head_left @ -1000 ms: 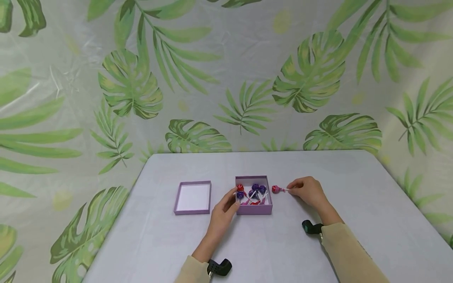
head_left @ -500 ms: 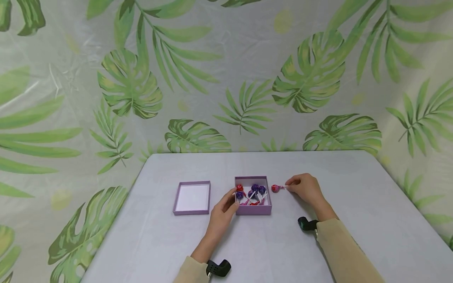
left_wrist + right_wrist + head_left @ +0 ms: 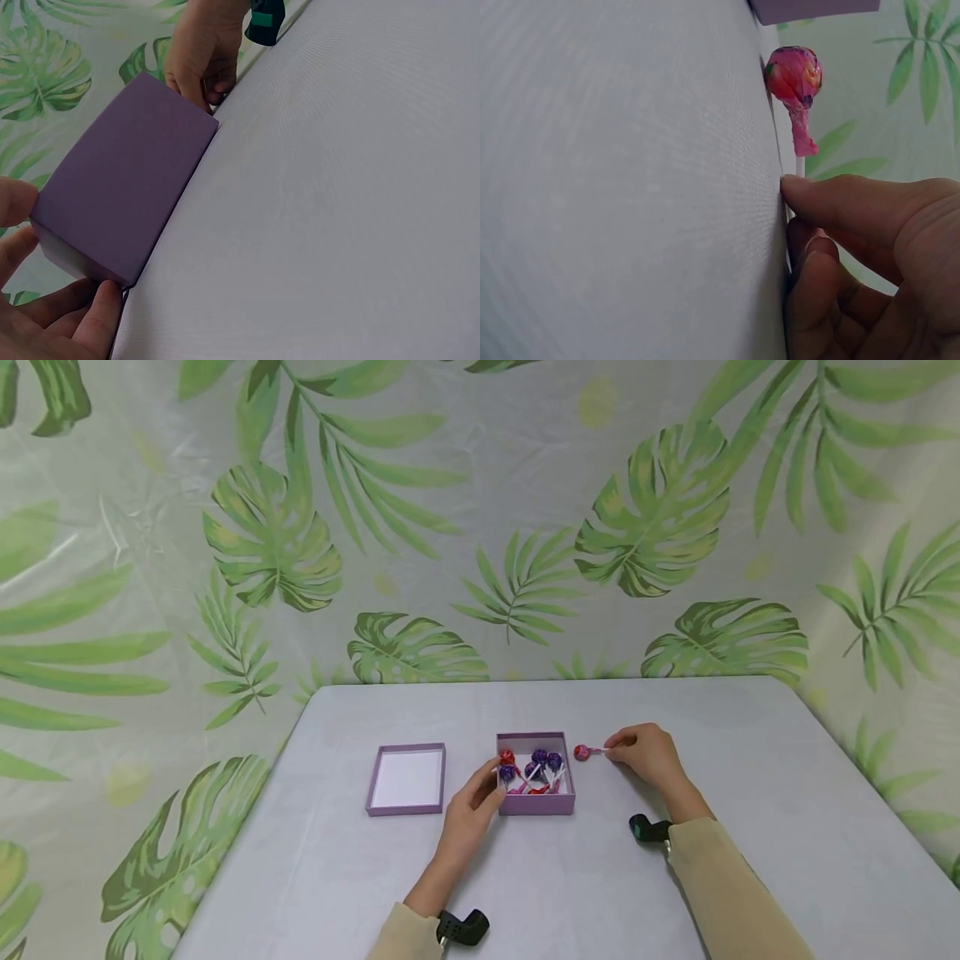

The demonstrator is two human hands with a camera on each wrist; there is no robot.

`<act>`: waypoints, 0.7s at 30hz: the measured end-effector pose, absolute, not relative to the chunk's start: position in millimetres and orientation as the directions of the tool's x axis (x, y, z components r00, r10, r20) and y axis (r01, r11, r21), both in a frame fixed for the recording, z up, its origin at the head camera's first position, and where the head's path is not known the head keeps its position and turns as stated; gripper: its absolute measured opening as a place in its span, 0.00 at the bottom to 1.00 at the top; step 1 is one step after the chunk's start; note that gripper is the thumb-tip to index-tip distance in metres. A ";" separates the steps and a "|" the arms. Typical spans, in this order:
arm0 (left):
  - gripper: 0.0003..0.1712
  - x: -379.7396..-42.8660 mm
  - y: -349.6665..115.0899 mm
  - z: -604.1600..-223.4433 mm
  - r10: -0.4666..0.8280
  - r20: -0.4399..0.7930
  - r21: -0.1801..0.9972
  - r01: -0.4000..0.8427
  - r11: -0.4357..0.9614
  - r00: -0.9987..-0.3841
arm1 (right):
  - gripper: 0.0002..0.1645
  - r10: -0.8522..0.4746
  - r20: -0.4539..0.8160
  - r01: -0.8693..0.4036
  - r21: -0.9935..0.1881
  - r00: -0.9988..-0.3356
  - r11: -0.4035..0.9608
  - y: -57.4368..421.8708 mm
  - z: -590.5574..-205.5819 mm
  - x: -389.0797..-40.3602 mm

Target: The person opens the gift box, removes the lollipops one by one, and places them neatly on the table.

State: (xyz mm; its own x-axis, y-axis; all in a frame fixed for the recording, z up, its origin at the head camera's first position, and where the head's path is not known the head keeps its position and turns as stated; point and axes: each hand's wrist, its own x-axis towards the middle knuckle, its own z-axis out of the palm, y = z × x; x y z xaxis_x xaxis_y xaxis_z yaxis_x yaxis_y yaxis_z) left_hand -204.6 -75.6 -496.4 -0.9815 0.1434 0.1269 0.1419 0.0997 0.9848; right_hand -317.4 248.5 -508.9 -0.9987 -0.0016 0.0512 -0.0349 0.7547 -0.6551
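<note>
An open-topped purple box (image 3: 536, 805) stands near the middle of the table. Inside it lie several wrapped lollipops (image 3: 540, 757), mostly purple, with some red and pink ones. My left hand (image 3: 467, 818) holds the box at its left side, thumb at the front corner and fingers along the left wall, as the left wrist view (image 3: 71, 322) also shows from below. To the right of the box, my right hand (image 3: 647, 758) pinches the white stick of a pink-red lollipop (image 3: 582, 752). The wrapped ball points toward the box, close to the table; fingertips hide the stick's end.
A shallow purple-rimmed lid (image 3: 406, 811), white inside, lies left of the box. Both rest on a white-covered table (image 3: 315, 860). Behind it hangs a leaf-patterned curtain (image 3: 525, 485). A black wrist device (image 3: 463, 928) sits on each forearm.
My right hand has shifted slightly away from me and to the left with the pinched lollipop. The left hand and the box have stayed almost still.
</note>
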 end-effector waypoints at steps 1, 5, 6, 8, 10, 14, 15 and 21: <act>0.28 -204.6 -75.5 -496.4 0.143 0.127 0.985 0.142 0.100 -0.982 | 0.06 -0.003 0.051 -0.035 -0.656 -0.999 0.754 248.9 -508.9 -317.3; 0.28 -204.2 -75.3 -495.8 0.141 0.123 0.987 0.136 0.087 -0.982 | 0.07 -0.022 0.043 -0.045 -0.642 -0.999 0.765 249.5 -504.3 -314.8; 0.28 -204.1 -75.4 -495.8 0.142 0.122 0.987 0.135 0.084 -0.982 | 0.08 -0.028 0.040 -0.047 -0.636 -0.999 0.770 249.4 -502.0 -313.7; 0.28 -204.3 -76.1 -495.8 0.142 0.125 0.987 0.137 0.081 -0.982 | 0.10 -0.035 0.043 -0.054 -0.620 -0.998 0.783 247.9 -495.7 -311.9; 0.28 -204.8 -76.5 -495.8 0.142 0.133 0.986 0.146 0.080 -0.981 | 0.11 -0.041 0.057 -0.067 -0.609 -0.998 0.790 245.9 -488.4 -309.7; 0.28 -205.3 -77.0 -495.5 0.135 0.144 0.985 0.155 0.079 -0.980 | 0.12 -0.060 0.109 -0.113 -0.596 -0.992 0.795 240.7 -473.3 -305.0; 0.28 -205.2 -77.1 -495.3 0.133 0.144 0.985 0.156 0.080 -0.980 | 0.13 -0.066 0.120 -0.124 -0.593 -0.991 0.796 239.2 -469.8 -303.3; 0.28 -204.4 -76.6 -495.3 0.140 0.138 0.986 0.149 0.070 -0.981 | 0.10 -0.070 0.168 -0.156 -0.577 -0.983 0.802 227.1 -455.2 -290.9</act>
State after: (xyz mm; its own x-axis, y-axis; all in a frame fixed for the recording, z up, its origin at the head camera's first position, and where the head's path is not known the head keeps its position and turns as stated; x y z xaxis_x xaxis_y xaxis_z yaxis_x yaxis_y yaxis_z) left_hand -204.4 -76.6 -495.3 -0.9806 0.1396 0.1379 0.1486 0.0698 0.9864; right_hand -290.9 227.1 -455.2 -0.9833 -0.0702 0.1681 -0.1559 0.8016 -0.5772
